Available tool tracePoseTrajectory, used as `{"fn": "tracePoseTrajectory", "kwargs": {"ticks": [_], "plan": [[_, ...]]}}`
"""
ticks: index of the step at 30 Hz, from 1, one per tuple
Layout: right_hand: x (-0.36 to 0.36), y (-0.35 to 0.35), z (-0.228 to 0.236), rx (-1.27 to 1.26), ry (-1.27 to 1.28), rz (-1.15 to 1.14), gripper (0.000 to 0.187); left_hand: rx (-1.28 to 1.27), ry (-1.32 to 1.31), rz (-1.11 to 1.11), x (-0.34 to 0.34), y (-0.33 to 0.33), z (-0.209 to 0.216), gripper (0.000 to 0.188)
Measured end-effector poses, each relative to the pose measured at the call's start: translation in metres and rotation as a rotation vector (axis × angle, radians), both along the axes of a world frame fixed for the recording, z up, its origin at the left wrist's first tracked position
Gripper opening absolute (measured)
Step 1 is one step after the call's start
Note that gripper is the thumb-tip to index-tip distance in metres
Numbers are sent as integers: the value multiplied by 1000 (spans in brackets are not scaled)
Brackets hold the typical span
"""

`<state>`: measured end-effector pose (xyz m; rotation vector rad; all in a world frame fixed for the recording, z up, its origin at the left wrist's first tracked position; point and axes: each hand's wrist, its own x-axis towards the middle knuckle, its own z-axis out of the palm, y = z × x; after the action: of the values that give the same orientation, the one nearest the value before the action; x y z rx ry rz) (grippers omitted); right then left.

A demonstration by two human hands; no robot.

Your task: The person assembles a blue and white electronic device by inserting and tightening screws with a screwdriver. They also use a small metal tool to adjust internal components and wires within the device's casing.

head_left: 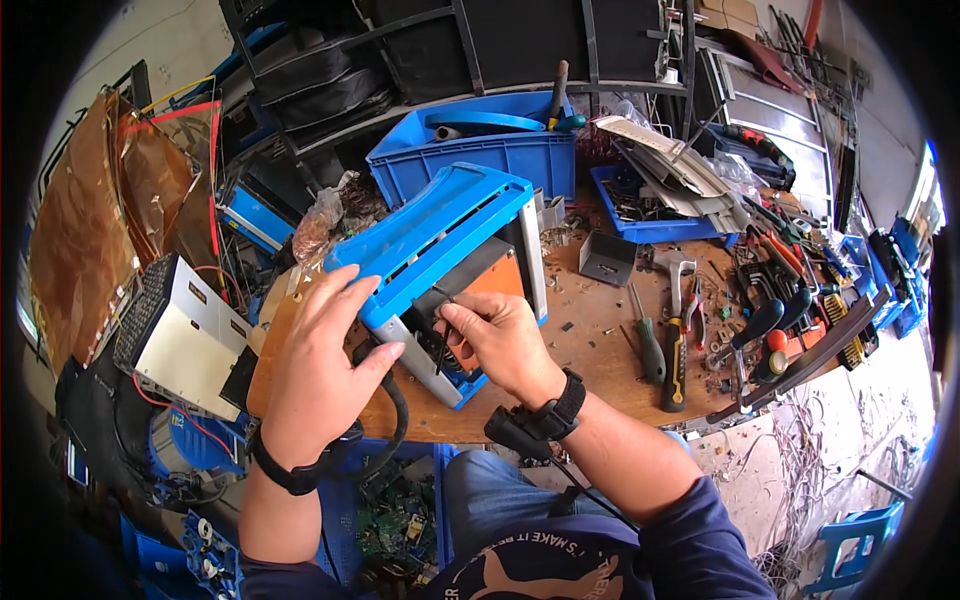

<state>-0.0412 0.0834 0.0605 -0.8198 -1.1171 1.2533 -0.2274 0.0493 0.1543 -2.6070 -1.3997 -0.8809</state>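
Note:
A boxy device with a blue top cover, grey corner posts and an orange panel inside stands tilted on the wooden bench in front of me. My right hand is at its near open side, thumb and fingers pinched on a thin dark rod that looks bent. Part of the rod is hidden by my fingers. My left hand is open beside the device's near left corner, fingers spread and fingertips at the blue cover's edge. A thick black cable hangs below that corner.
On the wooden bench to the right lie a green-handled screwdriver, a hammer, red pliers and several hand tools. Behind stands a blue crate. A bin of circuit boards sits below the bench edge.

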Motion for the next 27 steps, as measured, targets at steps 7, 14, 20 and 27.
{"fn": "tracePoseTrajectory", "kwargs": {"ticks": [7,14,20,27], "plan": [[-4,-1,-1,57,-91,-55,20,-48,187,5,11,16,6,75],[6,-1,5,320,-475,-230,14,-29,217,23,11,32,1,88],[12,-2,15,318,-575,-206,14,-4,215,7,12,41,-1,87],[6,2,6,463,-677,-356,13,11,251,98,27,44,1,79]]}}
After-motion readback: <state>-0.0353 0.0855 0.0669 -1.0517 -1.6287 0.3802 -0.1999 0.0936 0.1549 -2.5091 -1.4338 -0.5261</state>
